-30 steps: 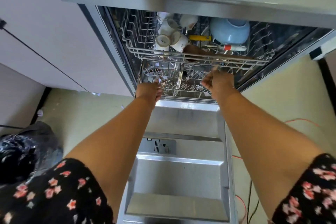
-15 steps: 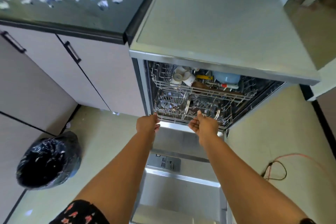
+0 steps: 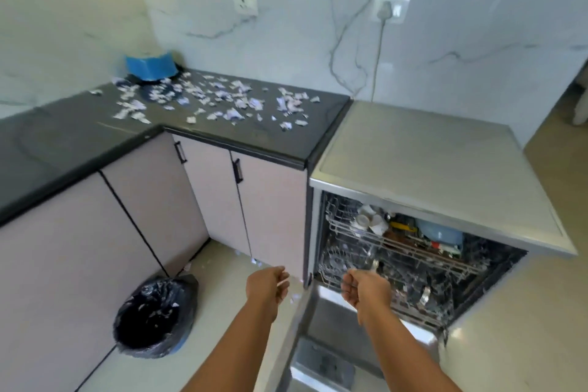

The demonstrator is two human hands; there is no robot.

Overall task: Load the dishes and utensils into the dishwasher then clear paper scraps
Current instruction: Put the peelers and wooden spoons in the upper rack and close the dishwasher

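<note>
Reaching forward with both arms toward the open dishwasher (image 3: 445, 175).
Holding nothing: fingers loosely curled on left hand (image 3: 267, 285), beside the lowered door (image 3: 331, 325), and right hand (image 3: 366, 291), above it.

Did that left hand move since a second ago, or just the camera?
Yes. The left hand was at the lower rack's front edge; now it hangs left of that rack, before the cupboard door, touching nothing.

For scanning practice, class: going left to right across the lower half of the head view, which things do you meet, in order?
Bin lined with a black bag → left hand → right hand → blue bowl.
</note>
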